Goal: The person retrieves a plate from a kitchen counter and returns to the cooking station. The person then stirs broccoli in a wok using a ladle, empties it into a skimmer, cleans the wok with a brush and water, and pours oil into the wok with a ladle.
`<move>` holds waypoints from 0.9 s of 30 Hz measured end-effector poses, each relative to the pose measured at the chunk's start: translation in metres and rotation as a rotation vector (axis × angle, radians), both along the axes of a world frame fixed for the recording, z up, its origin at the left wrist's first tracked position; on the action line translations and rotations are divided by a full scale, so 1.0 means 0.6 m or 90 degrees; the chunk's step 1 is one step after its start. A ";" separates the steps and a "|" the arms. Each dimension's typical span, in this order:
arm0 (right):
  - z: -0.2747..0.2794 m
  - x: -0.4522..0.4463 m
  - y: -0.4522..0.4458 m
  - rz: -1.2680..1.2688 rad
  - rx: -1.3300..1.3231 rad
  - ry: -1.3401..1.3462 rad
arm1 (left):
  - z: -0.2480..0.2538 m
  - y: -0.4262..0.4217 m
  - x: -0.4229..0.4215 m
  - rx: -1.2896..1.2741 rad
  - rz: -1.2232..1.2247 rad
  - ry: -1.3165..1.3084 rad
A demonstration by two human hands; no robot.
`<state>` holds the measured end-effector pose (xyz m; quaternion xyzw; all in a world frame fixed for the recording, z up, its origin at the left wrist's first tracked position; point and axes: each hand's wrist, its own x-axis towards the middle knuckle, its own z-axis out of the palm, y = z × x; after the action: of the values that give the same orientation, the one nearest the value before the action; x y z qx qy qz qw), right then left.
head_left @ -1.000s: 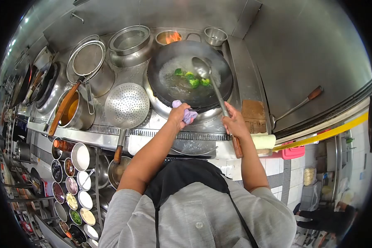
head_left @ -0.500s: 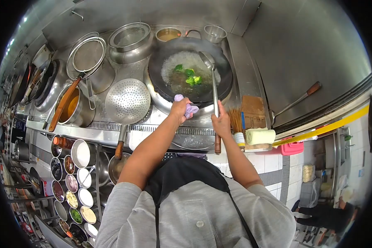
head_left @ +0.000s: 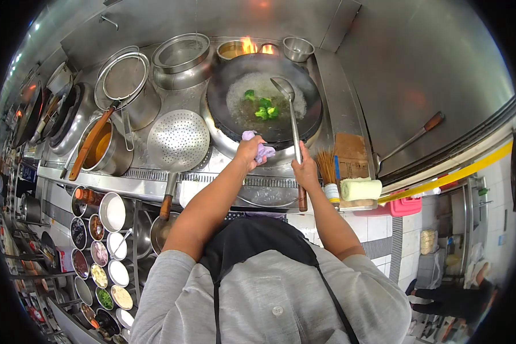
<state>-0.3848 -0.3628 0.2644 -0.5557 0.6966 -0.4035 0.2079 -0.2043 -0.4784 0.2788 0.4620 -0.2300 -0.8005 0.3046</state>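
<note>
A black wok (head_left: 221, 106) sits on the burner, with bubbling liquid and several pieces of broccoli (head_left: 266, 109) in it. My left hand (head_left: 250, 153) is closed on a pale purple cloth (head_left: 262, 150) at the wok's near rim; whether it also grips the rim or a handle is hidden. My right hand (head_left: 306, 171) is wrapped round the shaft of a long ladle (head_left: 294, 123) with a wooden end. The ladle's bowl is over the right part of the wok, by the liquid's edge.
Flames (head_left: 249, 46) rise behind the wok, beside a metal bowl (head_left: 230, 50). A perforated strainer (head_left: 178, 140) lies left of the wok. A bamboo brush (head_left: 327, 166) and a folded towel (head_left: 361, 189) are at right. Several ingredient bowls (head_left: 112, 211) stand lower left.
Flames have appeared behind the wok. The ladle's bowl has moved slightly left and up the frame, and my right hand has shifted a little left. My left hand stays at the rim.
</note>
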 end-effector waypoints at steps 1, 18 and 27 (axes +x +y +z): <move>0.001 -0.001 0.002 0.000 0.000 0.001 | -0.004 0.000 0.000 0.000 0.000 0.001; 0.115 0.002 0.063 0.135 0.192 -0.380 | -0.001 0.002 0.001 -0.015 0.006 -0.018; 0.000 -0.009 0.007 0.039 -0.041 -0.007 | -0.006 0.001 0.002 -0.021 0.004 0.005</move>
<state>-0.3903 -0.3588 0.2647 -0.5808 0.6648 -0.4220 0.2062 -0.2028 -0.4778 0.2754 0.4546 -0.2409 -0.7973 0.3155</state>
